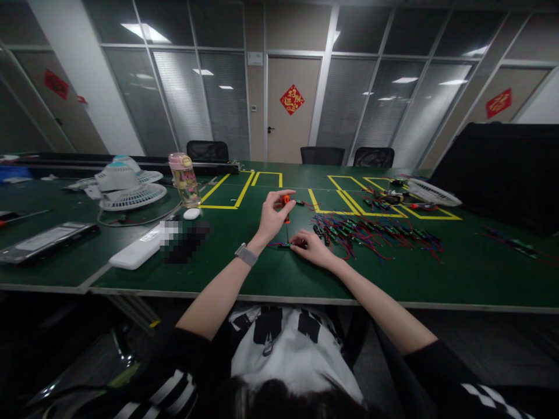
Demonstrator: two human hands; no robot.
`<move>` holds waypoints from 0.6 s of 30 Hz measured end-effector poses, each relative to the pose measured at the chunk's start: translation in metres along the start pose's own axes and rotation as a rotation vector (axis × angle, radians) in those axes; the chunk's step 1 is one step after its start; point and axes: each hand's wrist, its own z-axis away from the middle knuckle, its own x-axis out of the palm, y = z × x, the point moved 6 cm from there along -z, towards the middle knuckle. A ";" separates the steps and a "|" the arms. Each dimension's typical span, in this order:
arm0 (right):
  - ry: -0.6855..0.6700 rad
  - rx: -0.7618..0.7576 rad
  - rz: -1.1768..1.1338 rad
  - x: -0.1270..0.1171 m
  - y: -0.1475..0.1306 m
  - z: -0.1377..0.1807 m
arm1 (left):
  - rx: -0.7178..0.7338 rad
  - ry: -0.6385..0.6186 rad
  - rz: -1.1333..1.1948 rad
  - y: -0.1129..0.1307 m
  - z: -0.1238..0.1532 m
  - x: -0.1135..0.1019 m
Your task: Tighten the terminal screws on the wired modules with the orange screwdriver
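Note:
My left hand (pixel 275 214) is closed around the top of an orange and black screwdriver (pixel 287 219), thumb and fingers on its handle. The tool stands upright, its thin shaft pointing down at a small green circuit board (pixel 285 245). Whether the tip touches the board is too small to tell. The board lies on the table, pinched at its right end by my right hand (pixel 311 247). Red and blue wires trail from its left end. Just right of my hands spreads a pile of similar wired circuit boards (pixel 362 230). Another small board (pixel 299 202) lies just beyond my left hand.
The green table (pixel 209 273) carries yellow tape outlines (pixel 218 206). To the left are white fans (pixel 131 195), a drink bottle (pixel 184 180), a white power bank (pixel 140 247) and a metal-cased device (pixel 48 241). A large black object (pixel 502 174) stands at right, near loose wired boards (pixel 515 244).

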 end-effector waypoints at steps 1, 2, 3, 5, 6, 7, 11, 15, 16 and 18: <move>0.000 0.002 0.003 0.000 0.000 0.000 | 0.007 0.020 -0.024 0.000 0.000 -0.002; -0.001 0.004 0.006 0.000 0.000 0.000 | 0.007 0.025 -0.025 0.000 0.000 -0.002; 0.000 0.004 0.009 0.000 0.000 0.000 | -0.001 0.016 -0.003 -0.001 -0.001 -0.002; -0.001 0.003 0.013 0.000 0.000 0.000 | -0.042 -0.039 0.091 -0.004 -0.001 0.002; -0.001 0.001 0.011 0.000 0.000 0.000 | -0.067 -0.068 0.139 -0.005 -0.001 0.004; -0.001 -0.001 0.007 0.000 0.000 0.000 | -0.086 -0.088 0.172 -0.006 -0.001 0.006; -0.001 -0.003 -0.007 0.001 0.002 0.000 | -0.054 -0.046 0.112 -0.004 0.000 0.005; -0.002 -0.007 0.004 0.001 0.002 0.000 | -0.023 0.002 0.041 -0.002 -0.001 0.000; -0.002 -0.007 0.006 0.001 0.002 0.001 | -0.027 -0.006 0.051 -0.002 -0.001 0.001; -0.001 -0.004 0.008 0.000 0.001 0.001 | -0.056 -0.043 0.106 -0.004 -0.001 0.003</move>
